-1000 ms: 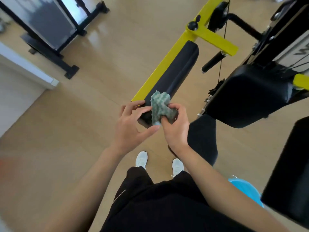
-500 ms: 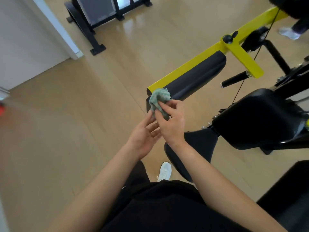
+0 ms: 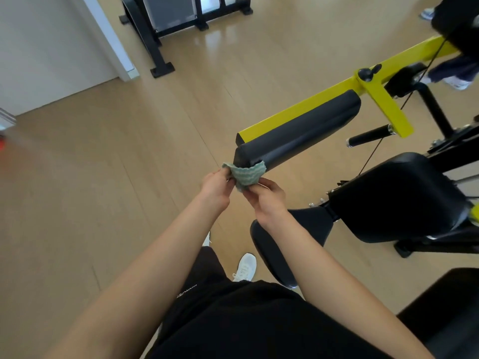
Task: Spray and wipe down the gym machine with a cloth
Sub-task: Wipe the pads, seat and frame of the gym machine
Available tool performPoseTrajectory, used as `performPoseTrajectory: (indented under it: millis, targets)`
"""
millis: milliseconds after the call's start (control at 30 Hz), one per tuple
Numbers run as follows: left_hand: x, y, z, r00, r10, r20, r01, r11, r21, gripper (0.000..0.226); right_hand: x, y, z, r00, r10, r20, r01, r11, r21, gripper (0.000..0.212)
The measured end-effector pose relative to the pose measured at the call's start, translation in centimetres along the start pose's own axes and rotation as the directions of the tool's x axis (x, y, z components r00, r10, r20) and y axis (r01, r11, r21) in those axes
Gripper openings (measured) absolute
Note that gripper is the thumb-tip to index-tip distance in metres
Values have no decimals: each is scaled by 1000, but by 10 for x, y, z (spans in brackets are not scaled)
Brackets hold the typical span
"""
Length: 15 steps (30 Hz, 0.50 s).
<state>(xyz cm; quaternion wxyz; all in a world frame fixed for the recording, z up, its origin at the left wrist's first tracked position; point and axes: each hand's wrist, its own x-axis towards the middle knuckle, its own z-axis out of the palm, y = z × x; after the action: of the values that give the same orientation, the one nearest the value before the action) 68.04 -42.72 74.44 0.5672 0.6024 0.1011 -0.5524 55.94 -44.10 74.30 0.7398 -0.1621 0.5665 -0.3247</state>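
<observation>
cloth point(image 3: 246, 174): green-and-white, bunched, held between both hands right at the near left end of the long black pad point(image 3: 298, 141) on the gym machine point(image 3: 386, 107). its top edge overlaps the pad's corner in view, but can't tell if it's actually touching.

step in hand, as i read it: sorting the cloth into a usable wad before wiping (no spray bottle in view, so can't say if the pad is wet yet).

to do it well, working l to r:
- open the cloth to a flat fold w/ a clean face out, not a tight ball
- start on the pad's left end, end face & corners incl.
- drag long overlapping strokes toward the yellow frame point(image 3: 298, 112) on the right, wrapping round the pad's edges
- then the black seat pad point(image 3: 396, 198) further right
- prob. worth steadying the arm w/ one hand, it looks like it could pivot

pose: left hand point(image 3: 216, 186) sits at the cloth's left edge, back of hand to camera, fingers curled in & gripping the fabric. right hand point(image 3: 267, 196) is just right of it and a bit lower, thumb & fingertips pinching the cloth's lower part. both forearms are bare, reaching fwd from the bottom of view and converging on the cloth above the wood floor point(image 3: 129, 177).
</observation>
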Motion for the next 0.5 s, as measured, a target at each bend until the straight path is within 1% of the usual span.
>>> performPoseTrajectory:
  millis: [67, 100, 167, 233, 267, 300, 367, 433, 500]
  targets:
    - [-6, 4, 3, 998, 66, 3, -66, 997, 33, 19, -4, -4, 2, 1000, -20, 21, 19, 999, 50, 35]
    - [-12, 5, 4, 995, 100, 9, -100, 995, 23, 16, -6, -8, 2, 998, -44, 39, 41, 997, 70, 34]
    - [-28, 9, 5, 988, 152, 36, -150, 987, -49, 10, -11, -16, 3, 994, -83, 73, 75, 992, 106, 30]
    - [-44, 11, 7, 976, 207, 69, -199, 973, -117, 11, -21, -26, 4, 989, -99, 114, 82, 986, 144, 24]
    - [-50, 11, 9, 963, 251, 95, -238, 963, -127, 10, -26, -30, 4, 984, -108, 140, 84, 983, 166, 26]
    - [-54, 10, 10, 947, 300, 118, -287, 951, -115, 9, -30, -34, 5, 979, -121, 161, 93, 980, 176, 33]
    - [-57, 5, 14, 922, 367, 123, -365, 930, -41, 21, -34, -36, 10, 977, -169, 131, 150, 978, 142, 45]
    - [-53, 3, 17, 919, 389, 64, -392, 919, 44, 19, -31, -33, 15, 964, -265, 34, 264, 964, 19, 39]
    - [-45, 1, 16, 915, 402, 18, -403, 913, 70, 15, -24, -26, 16, 928, -373, 2, 371, 922, -112, 30]
